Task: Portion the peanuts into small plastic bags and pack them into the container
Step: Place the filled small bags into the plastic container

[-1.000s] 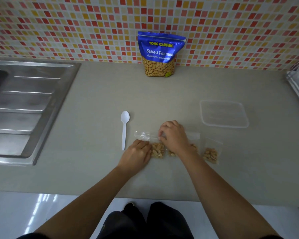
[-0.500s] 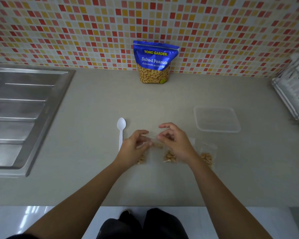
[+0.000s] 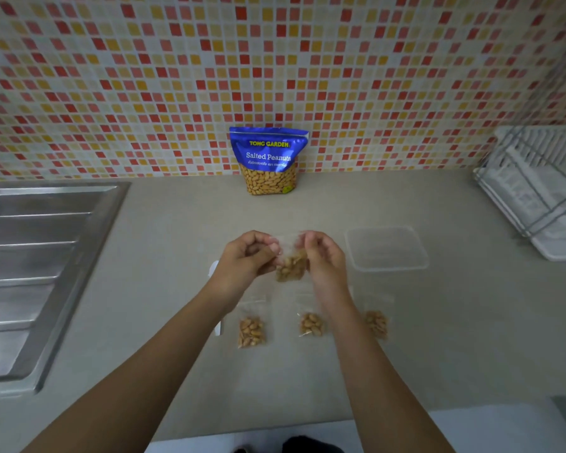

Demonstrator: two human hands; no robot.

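Note:
My left hand (image 3: 245,259) and my right hand (image 3: 324,259) hold a small clear bag of peanuts (image 3: 291,264) up between them, pinching its top edge from both sides. Three more small bags of peanuts lie in a row on the counter below: a left bag (image 3: 250,330), a middle bag (image 3: 311,323) and a right bag (image 3: 376,323) partly behind my right forearm. A clear plastic container (image 3: 386,248) sits on the counter to the right of my hands. The blue salted-peanuts pouch (image 3: 268,160) stands against the tiled wall.
A steel sink and drainboard (image 3: 40,263) fill the left side. A white dish rack (image 3: 536,191) stands at the far right. A white plastic spoon (image 3: 214,268) lies mostly hidden under my left wrist. The counter's front edge runs near the bottom.
Both hands have lifted one bag of peanuts off the counter and raised it. The view has tilted up, so the other bags now appear below my hands.

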